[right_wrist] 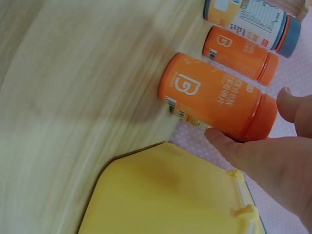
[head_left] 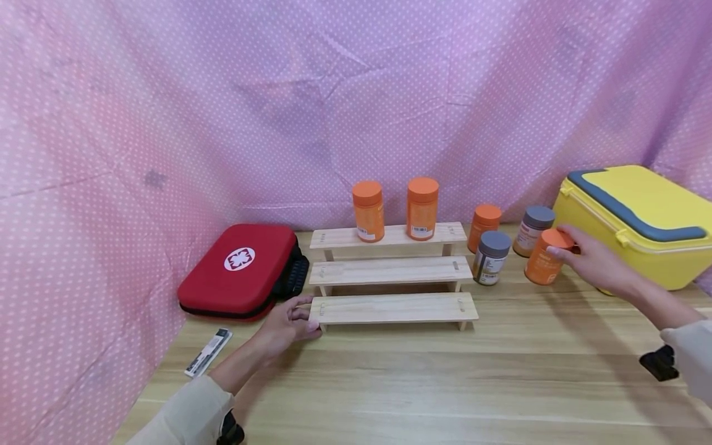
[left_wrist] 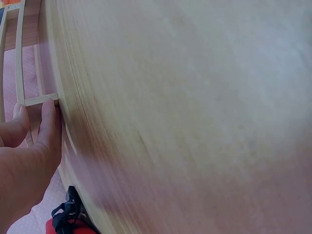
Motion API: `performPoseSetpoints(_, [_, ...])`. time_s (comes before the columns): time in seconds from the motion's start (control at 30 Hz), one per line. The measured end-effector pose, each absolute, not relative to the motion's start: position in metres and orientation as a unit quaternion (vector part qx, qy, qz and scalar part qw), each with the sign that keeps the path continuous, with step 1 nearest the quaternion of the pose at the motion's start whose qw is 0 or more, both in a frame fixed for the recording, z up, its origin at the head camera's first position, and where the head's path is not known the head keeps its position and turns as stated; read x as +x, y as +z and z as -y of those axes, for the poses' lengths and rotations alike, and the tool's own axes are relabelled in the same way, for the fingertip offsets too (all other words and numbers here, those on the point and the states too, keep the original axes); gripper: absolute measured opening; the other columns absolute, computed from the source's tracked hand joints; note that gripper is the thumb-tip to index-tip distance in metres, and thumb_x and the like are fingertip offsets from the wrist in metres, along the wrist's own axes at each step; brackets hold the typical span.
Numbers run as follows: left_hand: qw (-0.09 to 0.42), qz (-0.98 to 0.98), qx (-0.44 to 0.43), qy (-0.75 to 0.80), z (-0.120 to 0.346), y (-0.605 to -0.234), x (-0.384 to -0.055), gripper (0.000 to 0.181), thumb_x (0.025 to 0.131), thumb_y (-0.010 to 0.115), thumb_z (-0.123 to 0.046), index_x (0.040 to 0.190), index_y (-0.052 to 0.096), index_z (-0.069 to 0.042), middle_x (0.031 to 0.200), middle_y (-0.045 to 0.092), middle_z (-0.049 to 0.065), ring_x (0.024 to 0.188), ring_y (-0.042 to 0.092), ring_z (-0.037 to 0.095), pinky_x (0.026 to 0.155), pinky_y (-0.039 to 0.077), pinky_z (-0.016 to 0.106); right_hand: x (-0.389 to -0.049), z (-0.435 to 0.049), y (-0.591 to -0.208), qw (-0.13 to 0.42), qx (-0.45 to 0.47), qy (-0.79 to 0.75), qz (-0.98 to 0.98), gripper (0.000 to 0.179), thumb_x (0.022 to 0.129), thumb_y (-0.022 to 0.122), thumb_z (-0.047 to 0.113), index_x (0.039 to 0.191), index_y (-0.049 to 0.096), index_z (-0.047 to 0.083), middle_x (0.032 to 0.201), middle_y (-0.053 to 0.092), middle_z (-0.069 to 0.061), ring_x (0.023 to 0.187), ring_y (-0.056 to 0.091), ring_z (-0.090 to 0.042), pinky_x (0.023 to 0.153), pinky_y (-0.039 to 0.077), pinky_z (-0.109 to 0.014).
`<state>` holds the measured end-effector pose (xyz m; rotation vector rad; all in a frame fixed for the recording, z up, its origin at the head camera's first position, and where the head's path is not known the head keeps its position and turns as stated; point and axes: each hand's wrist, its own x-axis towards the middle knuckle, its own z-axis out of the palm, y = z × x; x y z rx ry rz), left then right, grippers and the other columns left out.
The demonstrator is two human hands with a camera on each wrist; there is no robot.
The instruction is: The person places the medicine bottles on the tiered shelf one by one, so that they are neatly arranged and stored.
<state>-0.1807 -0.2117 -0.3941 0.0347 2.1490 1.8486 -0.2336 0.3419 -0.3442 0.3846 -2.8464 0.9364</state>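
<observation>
My right hand holds an orange supplement bottle by its lid end, thumb on one side and fingers on the other. That bottle appears large in the right wrist view, its white-printed label showing. My left hand grips the left end of the lowest step of a wooden three-step rack. In the left wrist view, thumb and finger meet the rack's end leg. Two orange bottles, one on the left and one on the right, stand upright on the top step.
Right of the rack stand another orange bottle and two grey-lidded bottles, one nearer and one behind. A yellow box sits far right. A red first-aid case and a thermometer-like pack lie left.
</observation>
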Motion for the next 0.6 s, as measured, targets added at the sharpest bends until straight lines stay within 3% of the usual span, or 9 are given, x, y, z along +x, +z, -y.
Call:
performPoseSetpoints(0.1, [0.152,-0.751,0.005,0.643,0.2109,-0.3938,-0.1809,0.057,0.090,0.056,0.012,0.142,0.034,0.004,0.111,0.057,0.024,0.093,0.063,0.023,0.087,0.056,0.043,-0.2350,-0.3431,-0.3464,0.053,0.114,0.312,0.942,0.047,0.100,0.052,0.024,0.132,0.037,-0.007,0.110,0.052,-0.023,0.086,0.047,-0.011,0.063,0.039,-0.014])
performPoseSetpoints(0.3, [0.149,-0.751,0.002,0.643,0.2102,-0.3938,-0.1815,0.057,0.089,0.056,0.013,0.142,0.035,0.004,0.111,0.057,0.024,0.092,0.063,0.024,0.086,0.056,0.043,-0.2383,-0.3434,-0.3473,0.043,0.091,0.314,0.944,0.054,0.100,0.051,0.030,0.134,0.033,-0.009,0.114,0.049,-0.027,0.095,0.047,-0.033,0.062,0.040,-0.015])
performPoseSetpoints(0.6, [0.152,-0.746,0.013,0.649,0.2111,-0.3950,-0.1813,0.058,0.089,0.056,0.013,0.142,0.033,0.006,0.113,0.056,0.024,0.094,0.063,0.023,0.086,0.056,0.042,-0.2406,-0.3440,-0.3485,0.051,0.090,0.307,0.946,0.052,0.099,0.054,0.030,0.132,0.038,-0.007,0.113,0.052,-0.026,0.093,0.048,-0.031,0.062,0.041,-0.015])
